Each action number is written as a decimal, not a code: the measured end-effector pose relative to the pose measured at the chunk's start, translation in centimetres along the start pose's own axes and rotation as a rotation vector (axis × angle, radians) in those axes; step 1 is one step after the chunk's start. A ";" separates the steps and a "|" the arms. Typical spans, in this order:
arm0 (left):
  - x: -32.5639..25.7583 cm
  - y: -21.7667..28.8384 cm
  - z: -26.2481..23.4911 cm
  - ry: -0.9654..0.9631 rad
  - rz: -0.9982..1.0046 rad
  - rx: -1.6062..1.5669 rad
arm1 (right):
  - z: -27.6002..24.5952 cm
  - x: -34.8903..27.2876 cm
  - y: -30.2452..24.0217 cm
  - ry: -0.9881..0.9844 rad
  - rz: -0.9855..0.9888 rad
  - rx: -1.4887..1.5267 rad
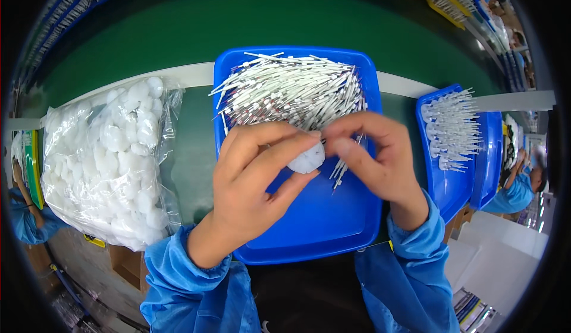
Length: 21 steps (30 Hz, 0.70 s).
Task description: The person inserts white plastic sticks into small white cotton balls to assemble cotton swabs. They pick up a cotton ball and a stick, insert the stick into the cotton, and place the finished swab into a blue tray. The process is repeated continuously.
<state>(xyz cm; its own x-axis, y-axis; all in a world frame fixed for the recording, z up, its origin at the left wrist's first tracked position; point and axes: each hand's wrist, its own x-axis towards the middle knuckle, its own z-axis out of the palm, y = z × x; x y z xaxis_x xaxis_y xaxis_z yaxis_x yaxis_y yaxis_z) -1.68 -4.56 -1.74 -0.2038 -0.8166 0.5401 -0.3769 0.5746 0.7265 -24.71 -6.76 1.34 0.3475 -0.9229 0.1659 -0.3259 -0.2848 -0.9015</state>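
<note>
Mid-frame, the left hand (250,169) clamps a round white disc (306,160) between fingers — apparently edge-fitting, next needing steadiness — while whether the right hand (380,157) grips anything, I cannot tell.

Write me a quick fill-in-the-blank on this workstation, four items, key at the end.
1. The bare left hand pinches a small white rounded piece between its fingers and its ____.
2. The clear plastic bag of white rounded pieces lies to the ____ of the large blue rectangular plastic tray.
3. Thin white sticks are heaped in the tray's ____ half (near/far from the person).
4. The flat tabletop is coloured ____.

Missing words: thumb; left; far; green.
</note>
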 end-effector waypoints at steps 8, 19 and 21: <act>0.0 0.0 0.0 -0.016 0.092 0.060 | 0.7 -0.9 2.0 -0.172 0.233 0.688; 0.1 0.1 -0.5 -0.131 0.042 -0.056 | -1.4 0.9 1.9 0.052 -0.154 -0.259; 0.2 0.2 -0.6 -0.152 0.015 -0.140 | -1.8 2.6 3.0 0.202 -0.305 -0.715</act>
<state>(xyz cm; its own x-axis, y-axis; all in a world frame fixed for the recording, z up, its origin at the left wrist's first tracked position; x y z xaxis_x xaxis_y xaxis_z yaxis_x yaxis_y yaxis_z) -1.23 -4.59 -1.26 -0.3464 -0.8009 0.4885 -0.2459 0.5801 0.7766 -26.41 -10.46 -0.26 0.3686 -0.7870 0.4947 -0.7503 -0.5661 -0.3415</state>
